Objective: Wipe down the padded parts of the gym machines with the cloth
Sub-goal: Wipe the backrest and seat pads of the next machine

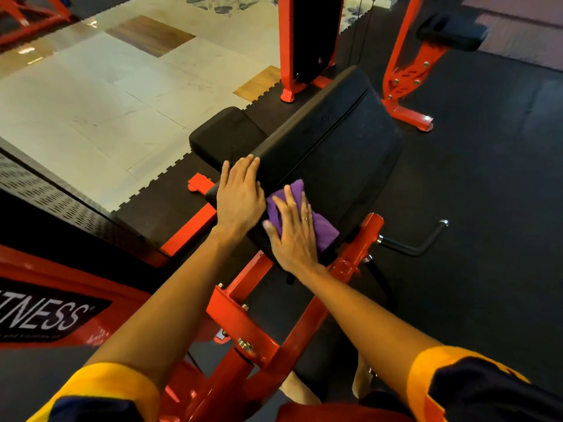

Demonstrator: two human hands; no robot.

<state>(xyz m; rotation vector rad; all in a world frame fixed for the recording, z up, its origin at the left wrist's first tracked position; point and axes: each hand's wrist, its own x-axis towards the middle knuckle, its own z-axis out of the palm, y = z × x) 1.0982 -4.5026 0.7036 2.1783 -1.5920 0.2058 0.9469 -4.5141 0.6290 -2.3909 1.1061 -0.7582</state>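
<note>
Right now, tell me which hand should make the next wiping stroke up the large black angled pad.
Right. The right hand presses flat on the purple cloth, which lies on the large black angled pad with bare padding ahead. The left hand has no cloth; it rests on the pad's left edge.

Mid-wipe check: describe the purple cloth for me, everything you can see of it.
The purple cloth looks like soft, thick fabric bunched into a small wad. It lies on the near end of the large black slanted pad, just above the red frame. The right hand lies flat on it with fingers straight and spread. Purple shows past the fingertips and along the hand's right side. The left hand rests on the pad at the cloth's left edge; whether they touch is unclear.
</note>
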